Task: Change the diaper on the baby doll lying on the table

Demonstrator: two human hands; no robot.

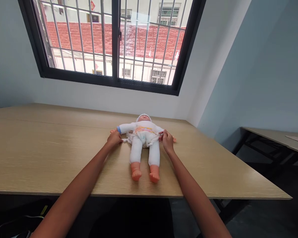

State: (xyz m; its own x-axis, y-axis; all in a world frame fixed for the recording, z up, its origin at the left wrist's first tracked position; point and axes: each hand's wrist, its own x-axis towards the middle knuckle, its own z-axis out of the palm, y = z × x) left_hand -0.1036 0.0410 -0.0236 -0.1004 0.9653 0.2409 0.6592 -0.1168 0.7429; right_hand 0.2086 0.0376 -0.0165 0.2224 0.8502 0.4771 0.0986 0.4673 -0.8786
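Note:
A baby doll point(144, 158) in white clothing and a white cap lies on its back on the wooden table, feet toward me and arms spread. Around its hips is a white diaper point(146, 137) with orange and yellow print on the front. My left hand point(114, 140) is closed beside the doll's blue-cuffed arm, gripping the diaper's side tab, which stretches out from the hip. On the other side my right hand point(167, 141) pinches the diaper's opposite edge near the doll's other hand. My fingertips are partly hidden.
The wooden table point(64, 158) reaches to the wall under a barred window point(114, 43). Its front edge runs just below the doll's feet. Another table point(268, 137) with a pink sheet point(297, 139) stands at the right. A pale cable point(17, 218) shows at lower left.

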